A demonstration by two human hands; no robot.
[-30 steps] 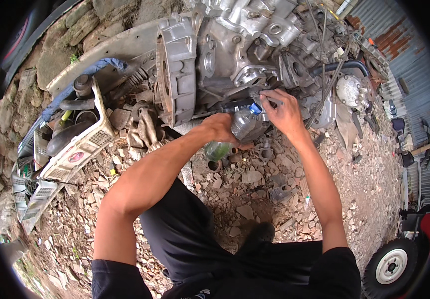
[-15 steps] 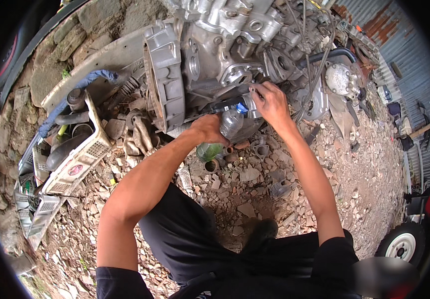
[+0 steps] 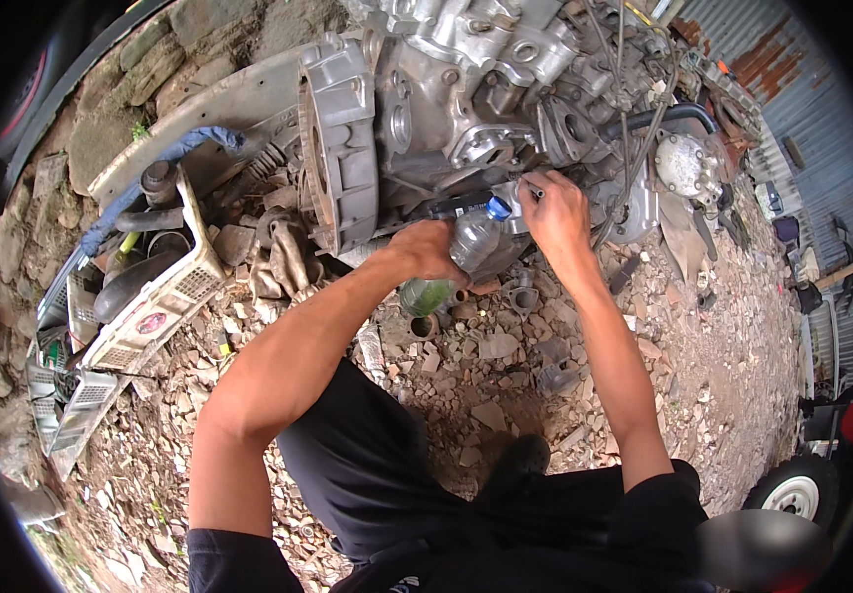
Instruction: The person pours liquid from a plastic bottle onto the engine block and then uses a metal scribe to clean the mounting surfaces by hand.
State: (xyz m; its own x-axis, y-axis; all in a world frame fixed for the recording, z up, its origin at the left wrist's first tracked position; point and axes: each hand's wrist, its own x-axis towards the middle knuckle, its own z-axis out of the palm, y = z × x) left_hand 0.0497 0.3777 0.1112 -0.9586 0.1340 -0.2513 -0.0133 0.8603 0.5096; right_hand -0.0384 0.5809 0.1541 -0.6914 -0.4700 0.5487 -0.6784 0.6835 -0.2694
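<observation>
A clear plastic bottle (image 3: pixel 477 239) with a blue cap and a greenish lower part tilts up to the right. My left hand (image 3: pixel 423 249) is wrapped round its middle, thumb across the front. Right of the cap, my right hand (image 3: pixel 555 211) has its fingers curled at a shiny metal part beneath the engine. A small dark bit shows at those fingertips, too small to name. Above both hands lies a large grey metal engine block (image 3: pixel 436 109) with a flanged housing (image 3: pixel 342 148) on its left. A black cylindrical part (image 3: pixel 451 206) sits behind the bottle.
At left a cracked white plastic crate (image 3: pixel 165 306) holds hoses and parts. Rubble and loose metal pieces cover the ground (image 3: pixel 506 395). A round metal cover (image 3: pixel 683 158) lies at right, before a corrugated metal wall (image 3: pixel 827 128). A wheel (image 3: pixel 795 497) stands at lower right.
The engine and surroundings have shifted slightly right in view. Both hands keep their places at the bottle and the metal part, with little other movement.
</observation>
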